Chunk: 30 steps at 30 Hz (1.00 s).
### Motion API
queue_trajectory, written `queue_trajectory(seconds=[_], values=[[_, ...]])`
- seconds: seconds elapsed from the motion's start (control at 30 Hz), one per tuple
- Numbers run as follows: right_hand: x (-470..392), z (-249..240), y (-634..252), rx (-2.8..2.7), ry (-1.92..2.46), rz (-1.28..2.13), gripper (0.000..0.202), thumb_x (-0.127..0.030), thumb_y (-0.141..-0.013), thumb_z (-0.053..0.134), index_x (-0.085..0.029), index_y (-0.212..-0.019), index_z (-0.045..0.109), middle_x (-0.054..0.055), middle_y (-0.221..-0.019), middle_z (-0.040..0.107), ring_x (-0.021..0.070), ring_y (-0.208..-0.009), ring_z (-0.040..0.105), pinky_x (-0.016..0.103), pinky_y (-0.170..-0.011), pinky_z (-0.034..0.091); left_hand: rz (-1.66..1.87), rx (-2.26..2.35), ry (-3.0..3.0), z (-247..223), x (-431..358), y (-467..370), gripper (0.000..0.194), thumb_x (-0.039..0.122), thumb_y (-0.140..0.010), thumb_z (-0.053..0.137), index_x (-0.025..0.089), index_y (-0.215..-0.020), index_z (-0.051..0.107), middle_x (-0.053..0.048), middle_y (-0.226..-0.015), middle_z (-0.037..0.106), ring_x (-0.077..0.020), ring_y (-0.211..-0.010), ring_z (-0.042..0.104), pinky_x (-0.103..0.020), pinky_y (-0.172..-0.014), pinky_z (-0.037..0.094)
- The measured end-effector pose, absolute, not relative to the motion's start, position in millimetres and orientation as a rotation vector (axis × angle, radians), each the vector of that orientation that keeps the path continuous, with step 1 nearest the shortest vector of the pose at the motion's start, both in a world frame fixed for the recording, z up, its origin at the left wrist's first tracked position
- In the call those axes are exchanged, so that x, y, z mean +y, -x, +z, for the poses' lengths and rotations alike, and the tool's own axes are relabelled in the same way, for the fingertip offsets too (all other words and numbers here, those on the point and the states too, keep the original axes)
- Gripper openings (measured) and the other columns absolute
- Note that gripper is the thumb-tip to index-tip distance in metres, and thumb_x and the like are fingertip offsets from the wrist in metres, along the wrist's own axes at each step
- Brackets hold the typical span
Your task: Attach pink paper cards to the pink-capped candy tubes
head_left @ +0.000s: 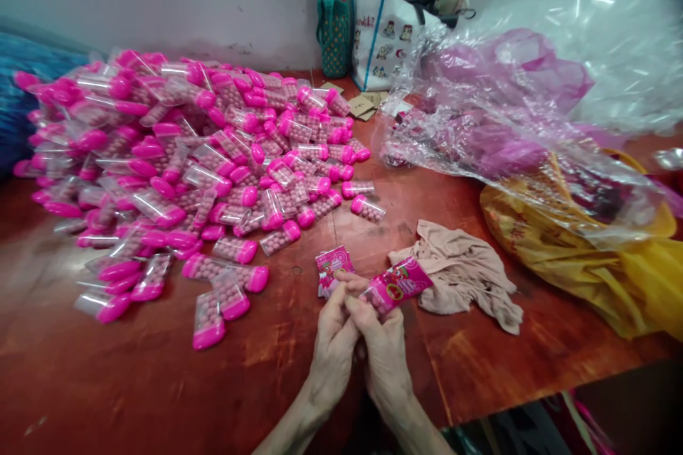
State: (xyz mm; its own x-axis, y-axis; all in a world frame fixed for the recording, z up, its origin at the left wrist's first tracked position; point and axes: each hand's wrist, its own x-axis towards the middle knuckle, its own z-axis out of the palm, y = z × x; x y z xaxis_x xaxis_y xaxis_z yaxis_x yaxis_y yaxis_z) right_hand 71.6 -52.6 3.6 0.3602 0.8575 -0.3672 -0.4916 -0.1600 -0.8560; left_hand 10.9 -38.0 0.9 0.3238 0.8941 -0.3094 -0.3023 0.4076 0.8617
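Both hands meet low in the middle of the head view. My right hand [385,341] is closed on a pink printed packet [400,284], which points up and to the right; pink balls show near its lower end. My left hand [335,345] is closed too, its fingers pressed against the right hand's fingers at the packet's lower left; what it pinches, if anything, is hidden. Just beyond the left fingertips lie pink printed sleeves [331,266] on the red table. Left of the hands spreads a large heap of clear containers [229,211] with pink caps and pink balls.
A beige cloth [459,270] lies right of the hands. Clear plastic film [464,135] and a yellow bag [597,263] cover the right side. At the wall stand a white bag [381,43] and a green holder [334,39]. Cardboard pieces [363,105] lie before them.
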Motion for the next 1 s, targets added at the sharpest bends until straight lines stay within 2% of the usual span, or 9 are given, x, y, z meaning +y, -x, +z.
queue_trajectory(seconds=[0.03,0.1,0.23,0.33,0.47,0.6,0.73,0.87,1.0], values=[[-53.3,4.0,-71.2,-0.399,1.196,1.244,0.025,-0.025,-0.074,0.064,-0.016,-0.097,0.066,0.005,-0.089,0.067,0.0158,-0.076,0.061,0.027,-0.078,0.048,0.93,0.91,-0.782,0.4,-37.0,-10.8,0.015,0.027,-0.079,0.055,0.017,-0.09,0.053,0.001,-0.071,0.053,-0.0072,-0.052,0.045,-0.018,-0.048,0.035],[-55.6,2.4,-70.8,-0.418,1.133,1.288,0.029,-0.024,-0.073,0.066,-0.018,-0.101,0.064,0.006,-0.097,0.066,0.0182,-0.088,0.06,0.029,-0.085,0.045,0.957,0.899,-0.759,0.5,-34.4,-9.5,0.011,0.025,-0.08,0.054,0.017,-0.088,0.053,-0.001,-0.079,0.056,-0.0093,-0.06,0.05,-0.02,-0.057,0.039],[-61.3,-6.8,-69.0,-0.437,1.126,1.295,0.033,-0.028,-0.075,0.065,-0.02,-0.106,0.06,0.005,-0.1,0.065,0.018,-0.091,0.06,0.028,-0.082,0.046,0.983,0.913,-0.759,1.9,-30.2,-4.2,0.01,0.026,-0.083,0.049,0.017,-0.087,0.053,-0.003,-0.08,0.058,-0.0128,-0.071,0.054,-0.024,-0.07,0.041],[-61.9,-8.3,-68.4,-0.397,1.112,1.265,0.029,-0.03,-0.079,0.06,-0.02,-0.107,0.06,0.005,-0.098,0.067,0.0172,-0.087,0.061,0.028,-0.079,0.047,0.995,0.947,-0.858,2.4,-29.8,-1.9,0.013,0.025,-0.084,0.047,0.017,-0.091,0.055,-0.004,-0.089,0.06,-0.0145,-0.081,0.054,-0.026,-0.078,0.04],[-60.2,-1.0,-74.6,-0.375,1.026,1.28,0.025,-0.029,-0.081,0.058,-0.02,-0.104,0.061,0.005,-0.097,0.067,0.0174,-0.087,0.061,0.028,-0.077,0.048,0.962,1.025,-1.139,5.3,-29.2,1.6,0.017,0.025,-0.083,0.048,0.016,-0.087,0.062,-0.004,-0.084,0.063,-0.0166,-0.076,0.056,-0.025,-0.07,0.042],[-60.6,1.0,-89.5,-0.361,1.021,1.309,0.02,-0.029,-0.082,0.057,-0.019,-0.099,0.062,0.004,-0.089,0.067,0.0161,-0.081,0.061,0.026,-0.07,0.049,1.067,1.135,-1.511,8.1,-25.7,8.7,0.01,0.018,-0.075,0.059,0.018,-0.079,0.068,-0.003,-0.071,0.064,-0.0159,-0.065,0.056,-0.025,-0.062,0.043],[-62.7,-0.5,-101.6,-0.391,1.006,1.411,0.018,-0.032,-0.083,0.055,-0.017,-0.091,0.062,0.004,-0.08,0.065,0.0124,-0.064,0.061,0.023,-0.056,0.049,1.182,1.13,-1.577,7.7,-21.0,11.4,0.024,0.012,-0.069,0.066,0.02,-0.091,0.069,-0.003,-0.075,0.065,-0.0155,-0.067,0.058,-0.025,-0.061,0.045],[-65.2,1.7,-103.1,-0.463,0.974,1.508,0.024,-0.034,-0.087,0.048,-0.013,-0.088,0.06,0.003,-0.069,0.063,0.0092,-0.049,0.055,0.021,-0.047,0.046,1.179,1.074,-1.531,6.3,-17.4,11.2,0.018,0.012,-0.069,0.066,0.021,-0.084,0.071,-0.004,-0.076,0.067,-0.0165,-0.068,0.06,-0.026,-0.061,0.047],[-66.5,1.9,-100.1,-0.435,0.942,1.571,0.026,-0.037,-0.086,0.049,-0.013,-0.085,0.059,0.002,-0.067,0.062,0.0073,-0.045,0.052,0.018,-0.043,0.043,1.163,1.038,-1.545,5.8,-14.5,13.4,0.013,0.012,-0.07,0.064,0.02,-0.078,0.072,-0.005,-0.075,0.068,-0.0179,-0.07,0.061,-0.029,-0.064,0.049]])
